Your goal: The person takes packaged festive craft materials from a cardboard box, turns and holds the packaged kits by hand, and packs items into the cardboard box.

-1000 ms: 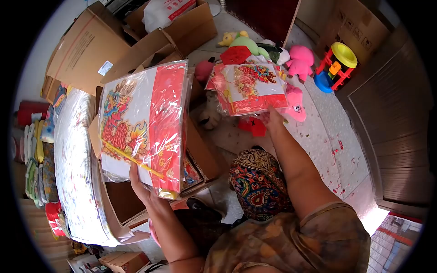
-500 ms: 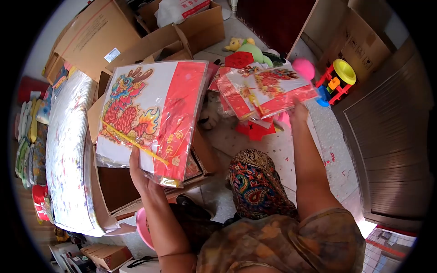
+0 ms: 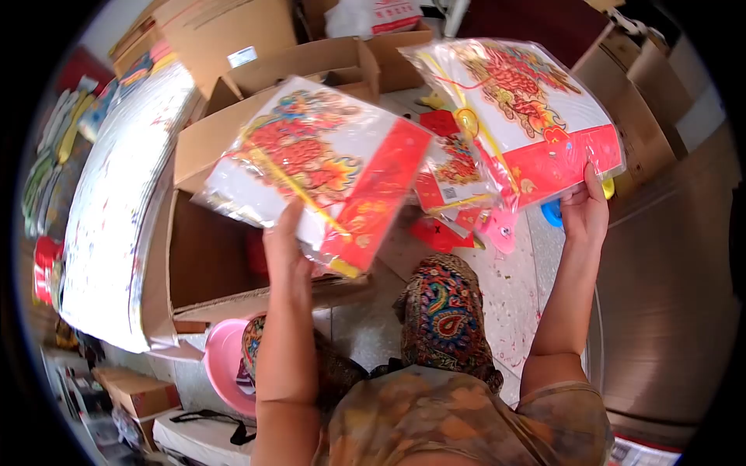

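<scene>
My left hand (image 3: 286, 247) pinches a dragon-print packet (image 3: 315, 159) by its lower edge, left of the frame's centre, above an open cardboard box (image 3: 206, 260). My right hand (image 3: 587, 208) pinches a second packet (image 3: 528, 97) near its lower corner, upper right.

Right-hand packet (image 3: 536, 101) raised above pile (image 3: 458, 172) — left-hand packet (image 3: 330, 171) tilted, shifted rightward

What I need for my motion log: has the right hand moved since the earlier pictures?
Yes, rightward: the right hand was left of the blue toy base earlier; now it appears to the right of it.
</scene>
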Tool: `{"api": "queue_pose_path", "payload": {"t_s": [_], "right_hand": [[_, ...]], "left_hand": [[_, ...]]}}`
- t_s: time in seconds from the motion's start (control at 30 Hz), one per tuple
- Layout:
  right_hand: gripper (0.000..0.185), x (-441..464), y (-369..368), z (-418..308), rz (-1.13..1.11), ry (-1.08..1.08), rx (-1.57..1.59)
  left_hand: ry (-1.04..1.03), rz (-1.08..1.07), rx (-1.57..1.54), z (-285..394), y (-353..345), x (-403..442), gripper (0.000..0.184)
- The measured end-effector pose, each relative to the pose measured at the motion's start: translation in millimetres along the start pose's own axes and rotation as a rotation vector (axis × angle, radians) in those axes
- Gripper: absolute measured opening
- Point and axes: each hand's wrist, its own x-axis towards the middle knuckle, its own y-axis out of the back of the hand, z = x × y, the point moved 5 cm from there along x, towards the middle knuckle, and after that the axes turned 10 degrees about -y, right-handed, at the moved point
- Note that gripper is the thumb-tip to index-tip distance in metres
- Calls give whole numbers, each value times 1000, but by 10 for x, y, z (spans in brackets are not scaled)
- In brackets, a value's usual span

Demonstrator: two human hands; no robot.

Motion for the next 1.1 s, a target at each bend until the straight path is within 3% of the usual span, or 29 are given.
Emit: {"api": "queue_pose_path", "payload": {"t_s": [0.1,0.17,0.27,0.4,0.87,1.0,1.1], "right_hand": [[28,-140,-499,407,-108,-151,62],[31,-209,-715,817,-334,-435,119],[33,-357,-919,1345,-290,-525,54],[28,-505,-953,1656,-141,-486,-186],[22,-421,-880,1581,-192,-445,-609],[26,-381,-789,1465,-202,-379,-906],[34,-379,-666,1409,-231,-429,-860]], "left_hand": [[2,-55,-11,-21,-98,-56,34],[24,-78,-24,-23,-148,-109,34],[6,-67,-7,-73,-136,-147,30],[120,-53,-185,-44,-234,-213,25],[-3,-174,-54,-45,-207,-236,29],[67,-180,-144,-34,-205,-254,29],[125,-154,-208,-10,-221,-269,28]]}}
